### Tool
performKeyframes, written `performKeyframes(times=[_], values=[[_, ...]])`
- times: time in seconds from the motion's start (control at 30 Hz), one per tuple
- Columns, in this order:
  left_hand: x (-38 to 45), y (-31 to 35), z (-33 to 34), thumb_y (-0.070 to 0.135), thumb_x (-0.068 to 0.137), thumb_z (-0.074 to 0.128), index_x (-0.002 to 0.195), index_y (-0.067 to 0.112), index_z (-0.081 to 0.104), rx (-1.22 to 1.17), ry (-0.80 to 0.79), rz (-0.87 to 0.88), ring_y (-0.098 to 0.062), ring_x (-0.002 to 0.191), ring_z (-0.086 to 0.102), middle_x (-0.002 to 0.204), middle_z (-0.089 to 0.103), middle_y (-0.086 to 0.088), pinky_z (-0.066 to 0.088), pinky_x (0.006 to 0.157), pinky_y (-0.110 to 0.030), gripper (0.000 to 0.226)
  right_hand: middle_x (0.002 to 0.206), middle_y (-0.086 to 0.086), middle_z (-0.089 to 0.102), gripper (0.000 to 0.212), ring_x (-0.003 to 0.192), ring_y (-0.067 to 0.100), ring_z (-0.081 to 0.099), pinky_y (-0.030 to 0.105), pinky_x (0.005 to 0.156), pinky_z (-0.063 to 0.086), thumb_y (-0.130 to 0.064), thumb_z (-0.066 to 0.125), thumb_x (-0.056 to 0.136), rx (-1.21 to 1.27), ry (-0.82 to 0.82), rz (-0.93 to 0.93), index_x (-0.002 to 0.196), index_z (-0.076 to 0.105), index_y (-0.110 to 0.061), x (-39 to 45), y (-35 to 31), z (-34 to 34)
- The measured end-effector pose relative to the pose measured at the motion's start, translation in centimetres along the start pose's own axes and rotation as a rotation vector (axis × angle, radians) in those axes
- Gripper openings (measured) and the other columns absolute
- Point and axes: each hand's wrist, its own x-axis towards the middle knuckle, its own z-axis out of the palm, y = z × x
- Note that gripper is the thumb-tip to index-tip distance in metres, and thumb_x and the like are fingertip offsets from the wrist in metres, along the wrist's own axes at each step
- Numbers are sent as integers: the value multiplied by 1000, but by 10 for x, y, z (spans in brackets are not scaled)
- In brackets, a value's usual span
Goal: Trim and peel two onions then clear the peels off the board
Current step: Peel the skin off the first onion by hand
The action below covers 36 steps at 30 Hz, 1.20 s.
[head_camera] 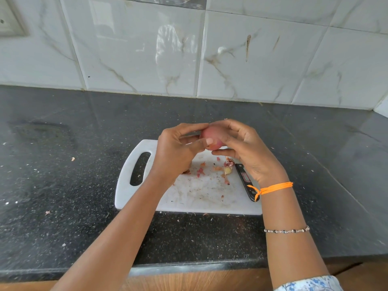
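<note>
Got the onion (210, 137) up off the board right now — it's cupped between both hands, held in the air above the far edge of the white cutting board (195, 196). My left hand (178, 152) has its fingers curled on the left side of it, thumb pressed against the pink skin, and my right hand (245, 148) wraps it from the right. Peel scraps (212, 170) and a trimmed root end (228, 170) are scattered over the middle of the board. The knife (245, 180) lies along the board's right edge, partly under my right wrist. Dark speckled surface (63, 164) all around.
</note>
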Motion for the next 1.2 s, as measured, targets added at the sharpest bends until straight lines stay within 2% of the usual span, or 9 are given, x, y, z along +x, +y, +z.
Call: performKeyframes(times=[0.13, 0.33, 0.5, 0.63, 0.77, 0.9, 1.0, 1.07, 1.2], values=[[0, -2, -2, 8, 77, 75, 95, 16, 73, 188, 74, 113, -11, 82, 71, 93, 73, 2, 58, 79, -36, 20, 105, 11, 65, 16, 86, 16, 69, 24, 64, 56, -18, 61, 89, -12, 37, 26, 103, 66, -10, 1, 1, 1], [-2, -1, -2, 5, 81, 70, 87, 17, 74, 325, 70, 263, -5, 77, 68, 85, 69, 8, 58, 73, -28, 14, 100, 14, 67, 24, 82, 18, 70, 25, 59, 55, -34, 67, 78, -62, 101, 40, 91, 69, -14, 2, 2, 2], [-4, 0, 0, 6, 80, 72, 88, 13, 75, 348, 49, 289, -2, 77, 67, 83, 69, 7, 51, 67, -12, 11, 96, 14, 67, 18, 77, 16, 69, 25, 58, 56, -29, 66, 84, -88, 110, 48, 90, 69, -12, 2, 3, 2], [-3, -2, -1, 5, 80, 72, 81, 10, 75, 364, 60, 296, -5, 73, 67, 78, 70, 1, 53, 68, -15, 6, 90, 7, 68, 16, 76, 13, 69, 24, 56, 56, -26, 66, 85, -115, 95, 55, 90, 70, -11, 1, 2, 2], [-3, -4, -1, 0, 80, 70, 83, 6, 75, 448, 55, 409, -7, 77, 66, 80, 70, -2, 49, 65, -8, 8, 87, 4, 68, 12, 75, 12, 70, 23, 56, 56, -25, 66, 85, -108, 87, 60, 88, 69, -14, 0, 2, 2], [-2, -10, 0, 2, 81, 65, 83, 5, 71, 519, 59, 455, -8, 78, 64, 82, 65, -1, 55, 62, -16, 7, 90, 7, 68, 13, 76, 12, 70, 24, 58, 56, -23, 66, 85, -118, 60, 64, 91, 70, -12, 0, 2, 2], [-1, -10, 0, 4, 83, 64, 81, 5, 67, 541, 62, 452, -7, 76, 63, 83, 62, 1, 54, 62, -17, 4, 99, 10, 69, 17, 84, 18, 70, 28, 64, 58, -24, 66, 85, -109, 20, 72, 96, 70, -13, -1, 2, -1], [0, -9, -1, 4, 84, 64, 81, 7, 66, 513, 86, 415, -7, 76, 63, 82, 59, 4, 54, 63, -16, 4, 101, 9, 69, 19, 87, 18, 70, 29, 67, 59, -26, 66, 82, -87, -5, 72, 97, 70, -16, -2, 0, -2], [5, -9, -4, 6, 85, 66, 79, 14, 64, 430, 175, 294, -9, 72, 66, 83, 60, 7, 58, 63, -28, 10, 101, 8, 68, 25, 87, 16, 69, 26, 67, 57, -25, 65, 77, -12, -65, 55, 100, 68, -17, -4, -2, -3]])
